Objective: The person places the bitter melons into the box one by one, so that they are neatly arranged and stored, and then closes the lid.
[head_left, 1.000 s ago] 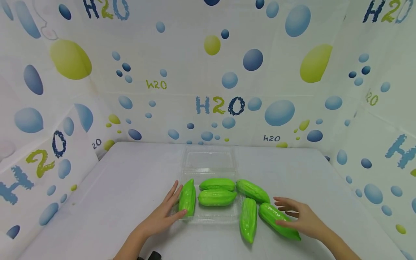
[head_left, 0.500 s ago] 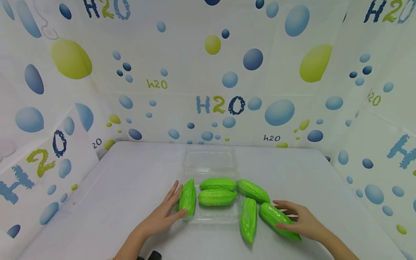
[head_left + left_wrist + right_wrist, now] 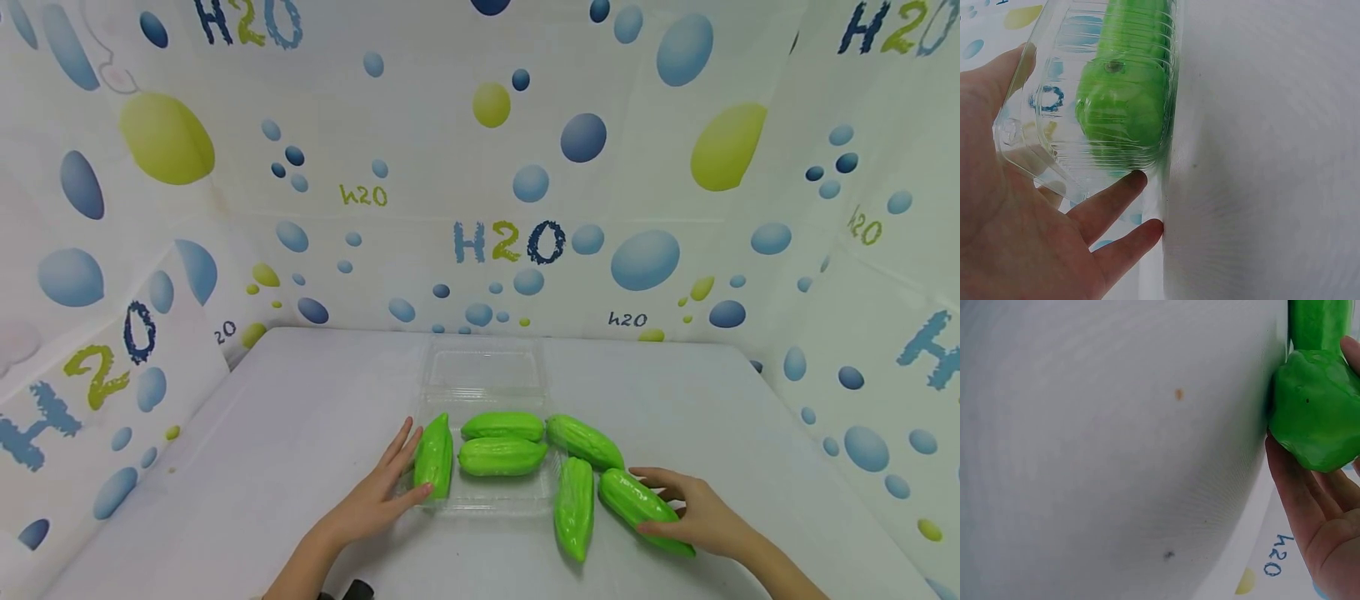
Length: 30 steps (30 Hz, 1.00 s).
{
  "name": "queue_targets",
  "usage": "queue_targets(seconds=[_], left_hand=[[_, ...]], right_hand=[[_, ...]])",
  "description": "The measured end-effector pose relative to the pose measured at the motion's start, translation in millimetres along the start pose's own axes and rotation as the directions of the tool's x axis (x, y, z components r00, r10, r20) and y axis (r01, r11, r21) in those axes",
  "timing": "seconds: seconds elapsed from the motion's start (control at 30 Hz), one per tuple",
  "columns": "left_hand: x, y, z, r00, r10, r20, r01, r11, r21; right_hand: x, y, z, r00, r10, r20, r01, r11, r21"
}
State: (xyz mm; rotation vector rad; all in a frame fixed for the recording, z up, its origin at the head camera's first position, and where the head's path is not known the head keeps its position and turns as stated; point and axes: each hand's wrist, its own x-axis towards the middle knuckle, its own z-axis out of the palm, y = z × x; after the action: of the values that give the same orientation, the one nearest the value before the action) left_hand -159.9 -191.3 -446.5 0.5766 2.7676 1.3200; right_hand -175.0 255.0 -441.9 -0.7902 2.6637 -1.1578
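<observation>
Shiny, ridged green bitter melons fill the middle of the head view. Three of them, an upright one (image 3: pixel 433 458) at the left and two lying crosswise (image 3: pixel 502 457), sit in a clear plastic container (image 3: pixel 495 502). My left hand (image 3: pixel 372 497) rests on the container's left side with spread, fairly straight fingers. In the left wrist view the thumb lies over its rim and fingertips touch the wall. My right hand (image 3: pixel 693 512) holds the rightmost bitter melon (image 3: pixel 637 507) on the table, thumb on the near side, fingers on the far side; its blunt end (image 3: pixel 1316 415) shows in the right wrist view.
Two more bitter melons lie right of the container, one slanted (image 3: pixel 585 442) and one pointing toward me (image 3: pixel 574 508). The container's clear lid (image 3: pixel 483 367) lies folded back behind it. A white table (image 3: pixel 315 400) meets a bubble-patterned curtain (image 3: pixel 420 125). A black object (image 3: pixel 358 590) shows by my left wrist.
My right hand has lowered slightly and closed in around the rightmost bitter melon. The left hand and the container have stayed in place.
</observation>
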Motion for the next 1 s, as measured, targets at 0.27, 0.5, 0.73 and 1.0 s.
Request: queue_targets(seconds=[0.27, 0.5, 0.73, 1.0], left_hand=[[0.2, 1.1, -0.3, 1.0, -0.009, 0.0, 0.009, 1.0, 0.005], [0.4, 1.7, -0.6, 1.0, -0.018, -0.002, 0.018, 1.0, 0.005], [-0.5, 1.0, 0.3, 1.0, 0.002, -0.01, -0.002, 1.0, 0.013], [-0.4, 2.2, -0.5, 1.0, -0.013, -0.003, 0.013, 1.0, 0.006]], right_hand=[[0.6, -3, -2, 1.0, 0.016, 0.013, -0.016, 1.0, 0.005], [0.7, -4, -3, 1.0, 0.018, 0.02, -0.018, 1.0, 0.001], [-0.7, -6, -9, 1.0, 0.02, 0.001, -0.02, 0.999, 0.028], [-1.1, -10, -23, 0.999, 0.013, -0.052, -0.012, 1.0, 0.029]])
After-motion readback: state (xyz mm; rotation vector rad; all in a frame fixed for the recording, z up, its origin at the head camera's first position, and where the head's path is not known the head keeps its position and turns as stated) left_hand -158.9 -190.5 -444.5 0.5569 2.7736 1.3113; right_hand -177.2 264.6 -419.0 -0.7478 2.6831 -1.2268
